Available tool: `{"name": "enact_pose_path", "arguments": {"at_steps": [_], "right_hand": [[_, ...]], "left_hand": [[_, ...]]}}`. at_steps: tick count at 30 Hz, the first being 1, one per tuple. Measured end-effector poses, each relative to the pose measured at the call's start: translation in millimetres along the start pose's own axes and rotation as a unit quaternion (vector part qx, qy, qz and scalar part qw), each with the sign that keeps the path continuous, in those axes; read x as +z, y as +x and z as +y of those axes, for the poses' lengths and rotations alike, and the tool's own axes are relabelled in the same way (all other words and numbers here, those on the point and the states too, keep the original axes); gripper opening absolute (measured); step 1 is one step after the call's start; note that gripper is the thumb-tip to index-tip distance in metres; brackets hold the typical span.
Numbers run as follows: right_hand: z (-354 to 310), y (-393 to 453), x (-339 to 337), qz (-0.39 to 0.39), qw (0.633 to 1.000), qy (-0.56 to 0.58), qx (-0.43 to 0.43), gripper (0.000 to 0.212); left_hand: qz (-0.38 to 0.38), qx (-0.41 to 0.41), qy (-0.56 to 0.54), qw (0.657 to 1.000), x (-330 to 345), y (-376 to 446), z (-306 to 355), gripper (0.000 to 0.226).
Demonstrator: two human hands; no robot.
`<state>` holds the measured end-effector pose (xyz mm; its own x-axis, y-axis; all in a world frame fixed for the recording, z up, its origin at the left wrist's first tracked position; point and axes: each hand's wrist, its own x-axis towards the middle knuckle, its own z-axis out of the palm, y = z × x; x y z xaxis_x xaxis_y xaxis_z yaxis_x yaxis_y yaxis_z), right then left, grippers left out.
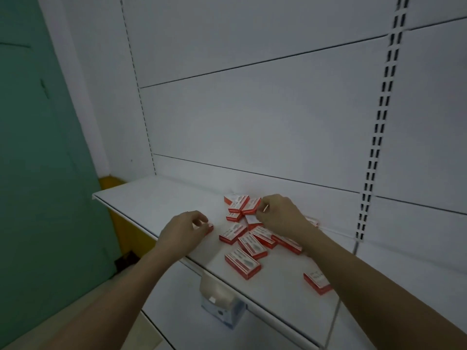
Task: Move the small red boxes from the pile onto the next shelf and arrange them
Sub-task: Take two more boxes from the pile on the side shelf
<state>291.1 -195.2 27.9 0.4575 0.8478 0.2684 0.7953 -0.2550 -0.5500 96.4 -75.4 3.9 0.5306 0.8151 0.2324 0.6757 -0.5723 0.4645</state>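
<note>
White shelf (156,200) carries a pile of red boxes (249,238). Left hand (182,229) pinches one box (209,228); right hand (280,213) pinches another (251,207) at the far side.

Both forearms stretched forward; left hand (185,227) curled, fingertips pinching; right hand (280,213) curled, thumb and fingers pinched.

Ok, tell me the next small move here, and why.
Probably lift the left hand clear with the small red box it pinches. The right hand is only now reaching into the pile on the white shelf, so it holds nothing to carry yet.
</note>
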Motion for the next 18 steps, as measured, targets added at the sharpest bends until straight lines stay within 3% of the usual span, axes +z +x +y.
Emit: {"name": "enact_pose_path", "arguments": {"at_steps": [9, 13, 18], "right_hand": [[-29.3, 79.0, 49.4, 0.052, 0.990, -0.094, 0.091, 0.020], [-40.8, 100.0, 72.4, 0.079, 0.976, -0.150, 0.137, 0.026], [-54.4, 105.6, 100.2, 0.123, 0.948, -0.209, 0.208, 0.053]], "left_hand": [[-0.037, 0.134, -0.079, 0.987, 15.1, 120.0, -48.8, 0.022], [-0.103, 0.235, -0.115, 0.960, 24.2, 176.0, -62.6, 0.027], [-0.174, 0.320, -0.140, 0.921, 41.1, 226.1, -59.4, 0.035]]}}
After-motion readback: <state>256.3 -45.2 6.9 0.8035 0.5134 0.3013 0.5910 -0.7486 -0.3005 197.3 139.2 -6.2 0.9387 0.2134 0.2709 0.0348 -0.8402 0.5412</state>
